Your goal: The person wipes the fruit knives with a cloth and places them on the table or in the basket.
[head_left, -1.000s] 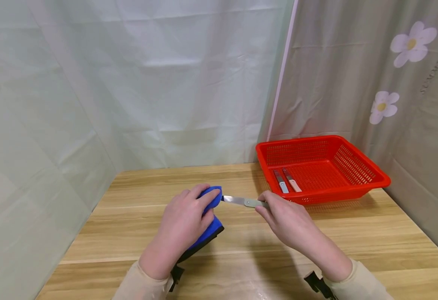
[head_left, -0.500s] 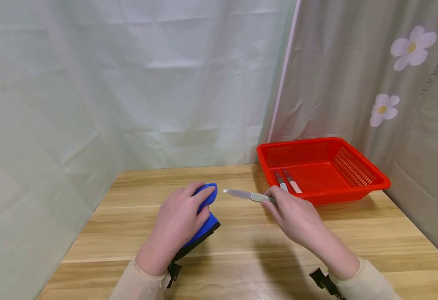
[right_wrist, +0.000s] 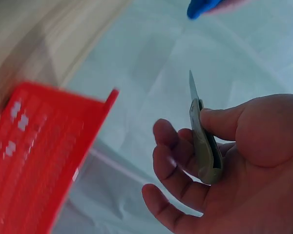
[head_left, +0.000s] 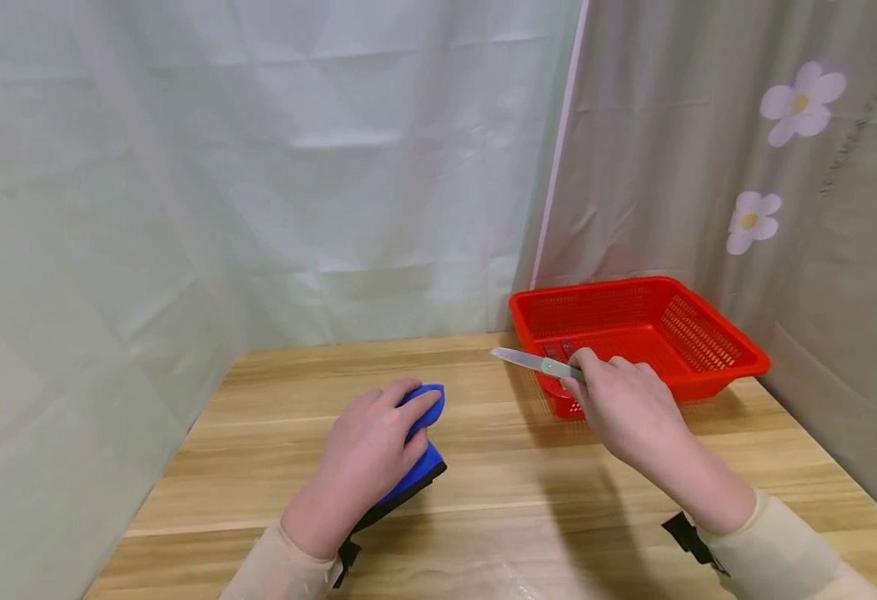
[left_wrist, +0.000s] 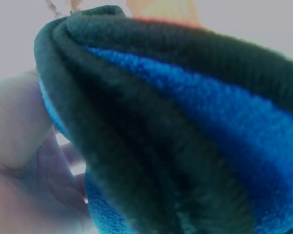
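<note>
My right hand [head_left: 633, 408] pinches the green handle of an unfolded folding knife [head_left: 532, 361] between thumb and fingers. The blade points left, and the hand is at the near left corner of the red basket. In the right wrist view the handle [right_wrist: 205, 146] shows its slot, with the thumb pressed on its side. Over the left half of the table, my left hand [head_left: 371, 446] grips a folded blue cloth [head_left: 425, 471] with black edging. That cloth [left_wrist: 185, 97] fills most of the left wrist view, the thumb at its left.
A red plastic basket [head_left: 716, 367] with slotted walls stands at the back right of the wooden table [head_left: 296, 392]. Two folding knives lie inside it, now mostly hidden by the right hand and held knife. Pale curtains [head_left: 378, 167] hang behind and at both sides.
My right hand has drawn the knife blade away from the blue cloth and carried it right and up to the basket. The left hand stays almost in place, holding the cloth.
</note>
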Available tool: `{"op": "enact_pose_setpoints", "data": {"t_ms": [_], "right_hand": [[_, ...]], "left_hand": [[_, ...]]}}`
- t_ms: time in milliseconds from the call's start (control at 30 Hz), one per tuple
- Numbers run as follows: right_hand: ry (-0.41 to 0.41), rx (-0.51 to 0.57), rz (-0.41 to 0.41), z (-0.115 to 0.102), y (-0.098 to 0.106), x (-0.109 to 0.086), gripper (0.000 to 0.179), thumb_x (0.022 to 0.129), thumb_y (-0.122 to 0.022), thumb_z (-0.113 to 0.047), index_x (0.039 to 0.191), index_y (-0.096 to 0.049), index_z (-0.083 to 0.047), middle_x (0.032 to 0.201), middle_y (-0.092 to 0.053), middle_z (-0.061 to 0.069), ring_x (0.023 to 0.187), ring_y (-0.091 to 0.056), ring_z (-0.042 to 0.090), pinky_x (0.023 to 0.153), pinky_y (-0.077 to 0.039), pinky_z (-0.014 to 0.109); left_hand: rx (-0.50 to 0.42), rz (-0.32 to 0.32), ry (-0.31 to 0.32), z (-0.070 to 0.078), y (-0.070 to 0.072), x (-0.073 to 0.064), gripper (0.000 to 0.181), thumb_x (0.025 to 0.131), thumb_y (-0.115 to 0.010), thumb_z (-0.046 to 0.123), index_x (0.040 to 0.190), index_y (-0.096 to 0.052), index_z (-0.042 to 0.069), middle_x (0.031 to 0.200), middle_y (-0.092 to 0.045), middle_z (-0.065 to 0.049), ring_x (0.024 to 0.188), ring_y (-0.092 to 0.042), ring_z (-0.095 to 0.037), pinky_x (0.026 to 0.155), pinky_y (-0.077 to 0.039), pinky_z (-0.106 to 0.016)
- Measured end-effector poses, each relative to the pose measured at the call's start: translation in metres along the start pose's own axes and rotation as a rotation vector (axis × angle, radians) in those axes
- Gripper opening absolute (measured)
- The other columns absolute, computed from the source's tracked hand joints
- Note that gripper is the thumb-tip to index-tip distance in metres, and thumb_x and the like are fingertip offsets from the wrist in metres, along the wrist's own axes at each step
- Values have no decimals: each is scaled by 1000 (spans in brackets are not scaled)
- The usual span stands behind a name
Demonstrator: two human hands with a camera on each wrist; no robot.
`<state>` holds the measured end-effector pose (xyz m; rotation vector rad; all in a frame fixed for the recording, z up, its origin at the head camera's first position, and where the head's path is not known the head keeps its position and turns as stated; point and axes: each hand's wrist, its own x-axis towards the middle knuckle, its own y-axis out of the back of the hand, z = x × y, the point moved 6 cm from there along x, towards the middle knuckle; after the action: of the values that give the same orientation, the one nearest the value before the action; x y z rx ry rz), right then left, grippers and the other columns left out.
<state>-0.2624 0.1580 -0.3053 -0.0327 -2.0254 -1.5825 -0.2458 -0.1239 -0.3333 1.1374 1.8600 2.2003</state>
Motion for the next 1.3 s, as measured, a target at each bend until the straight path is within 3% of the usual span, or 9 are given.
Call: {"op": "enact_pose_setpoints", "data": {"t_ms": [200,467,700,867,1033,1300], "right_hand": [[-17,-84,-3,24,6,10,26,103,-79,-21,101,-57,-7,59,-42,-1,53,-40,19,47,-35,35],[7,-190,46,61,2,26,38,102,-74,-15,87,-40,-9,51,-33,-1,44,-33,18,40,-30,34],[-142,-197,-169,89,-18,43,29,104,-66,-16,94,-42,-3,56,-46,7,49,-47,28,43,-47,45],[-186,-198,-279,100,-29,53,27,106,-66,-17,95,-49,1,71,-55,12,73,-52,34,55,-54,46],[-241,-186,-329,114,-39,62,28,103,-70,-18,106,-57,6,95,-56,22,93,-50,41,72,-55,50],[-345,-111,-469,133,-57,69,19,104,-63,-16,103,-58,2,84,-64,17,77,-60,37,72,-59,57]], "left_hand": [[1,-47,7,1,-10,-2,42,96,-85,18,138,-79,18,136,-72,-13,100,-73,-35,86,-63,-49],[-2,-48,-2,4,-10,0,41,96,-84,17,137,-80,18,135,-73,-12,99,-73,-35,85,-63,-49],[-4,-45,-11,6,-10,1,40,96,-84,18,136,-80,18,134,-73,-12,98,-72,-34,84,-63,-48],[-3,-57,-10,7,-13,0,41,96,-84,19,136,-80,18,135,-72,-11,99,-73,-33,85,-63,-47],[-5,-68,4,6,-15,-2,41,97,-85,20,137,-79,19,136,-72,-12,101,-73,-34,85,-63,-49],[-13,-73,1,7,-18,-2,41,96,-85,19,136,-80,17,135,-72,-12,102,-73,-33,86,-63,-48]]}}
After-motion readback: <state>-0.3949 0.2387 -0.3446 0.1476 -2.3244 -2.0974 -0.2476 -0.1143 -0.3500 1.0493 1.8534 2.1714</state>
